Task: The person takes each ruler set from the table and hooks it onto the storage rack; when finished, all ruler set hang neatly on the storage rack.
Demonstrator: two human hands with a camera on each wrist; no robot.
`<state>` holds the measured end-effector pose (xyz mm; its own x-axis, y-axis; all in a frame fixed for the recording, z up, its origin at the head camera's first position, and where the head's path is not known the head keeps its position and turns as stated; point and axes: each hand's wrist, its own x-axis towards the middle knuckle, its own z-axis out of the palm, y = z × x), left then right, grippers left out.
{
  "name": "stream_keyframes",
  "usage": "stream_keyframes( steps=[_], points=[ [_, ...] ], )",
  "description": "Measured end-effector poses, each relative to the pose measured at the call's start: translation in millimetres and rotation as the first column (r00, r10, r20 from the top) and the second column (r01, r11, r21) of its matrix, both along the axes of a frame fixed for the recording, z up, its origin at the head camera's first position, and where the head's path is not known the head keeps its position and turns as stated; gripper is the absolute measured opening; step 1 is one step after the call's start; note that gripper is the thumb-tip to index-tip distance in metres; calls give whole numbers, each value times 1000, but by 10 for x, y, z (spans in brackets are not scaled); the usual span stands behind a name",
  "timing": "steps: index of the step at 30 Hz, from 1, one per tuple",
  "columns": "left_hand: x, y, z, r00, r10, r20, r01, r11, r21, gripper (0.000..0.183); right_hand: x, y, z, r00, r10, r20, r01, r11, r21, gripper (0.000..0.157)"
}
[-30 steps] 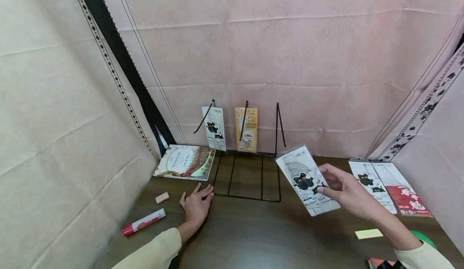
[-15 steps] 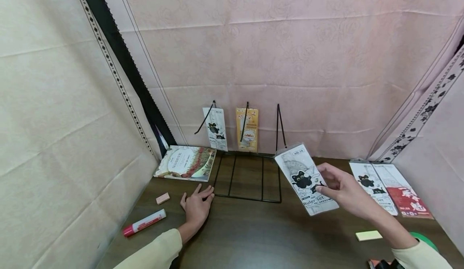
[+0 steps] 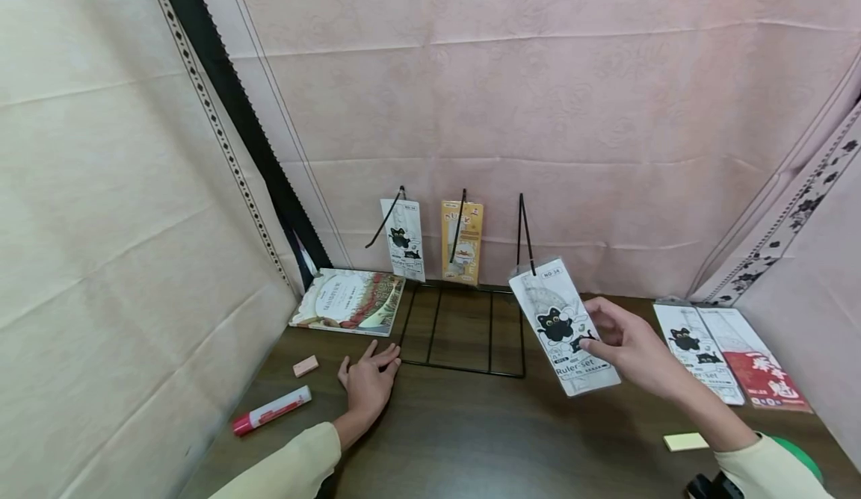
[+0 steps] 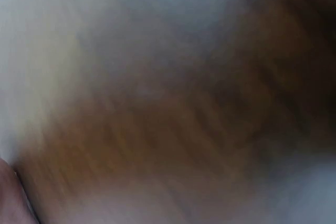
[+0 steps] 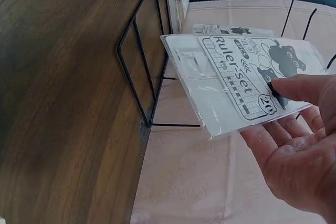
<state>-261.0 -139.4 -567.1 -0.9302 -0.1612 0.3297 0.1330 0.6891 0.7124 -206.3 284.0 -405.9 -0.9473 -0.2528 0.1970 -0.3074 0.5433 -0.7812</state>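
Note:
My right hand (image 3: 625, 338) pinches a white "Ruler Set" pack (image 3: 561, 335) with black cat pictures by its lower right edge, thumb on the front. The pack is tilted, its top at the tip of the right hook (image 3: 527, 234) of a black wire rack (image 3: 464, 370). Whether that tip passes through the pack's hole I cannot tell. In the right wrist view the thumb and fingers hold the clear-wrapped pack (image 5: 215, 82). My left hand (image 3: 370, 383) lies with its fingertips at the rack base's front left corner. The left wrist view is blurred.
A cat ruler pack (image 3: 406, 260) and a yellow pack (image 3: 471, 237) hang on the other hooks. A book (image 3: 343, 301), pink eraser (image 3: 306, 366) and red-capped tube (image 3: 272, 409) lie left. Two packs (image 3: 696, 353) and a yellow pad (image 3: 686, 442) lie right.
My right hand has brought the ruler pack slightly left and up, so its top now overlaps the right hook's tip. The left hand stays at the rack's corner.

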Motion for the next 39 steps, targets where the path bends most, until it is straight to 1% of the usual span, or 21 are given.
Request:
stream_keyframes(
  steps=[2,6,11,18,26,30,34,39],
  points=[
    [-3,3,-2,1000,5,2,-5,1000,-3,28,-29,-13,-10,1000,-8,-10,8,1000,8,36],
    [-15,5,-15,1000,12,1,-12,1000,-7,27,-94,-49,-34,1000,-13,-18,13,1000,-10,37],
    [-21,8,-23,1000,12,-5,-12,1000,-8,28,-169,-129,-67,1000,-9,-3,9,997,-76,38],
    [1,4,-20,1000,11,-9,-10,1000,3,27,-270,-246,-97,1000,27,1,-26,984,-178,39],
    [-17,5,-31,1000,9,-8,-9,1000,-5,28,-432,-349,-143,999,-20,-27,14,978,-209,41],
    [-20,11,-48,1000,13,-5,-13,1000,-8,28,-508,-368,-178,999,-22,-39,11,967,-256,41],
    [-11,16,-47,1000,12,-5,-12,1000,-7,27,-589,-389,-210,999,-15,-49,-1,949,-316,41],
    [-5,22,-33,1000,8,-6,-8,1000,2,28,-711,-429,-241,999,-31,-40,15,931,-366,40]
  ],
)
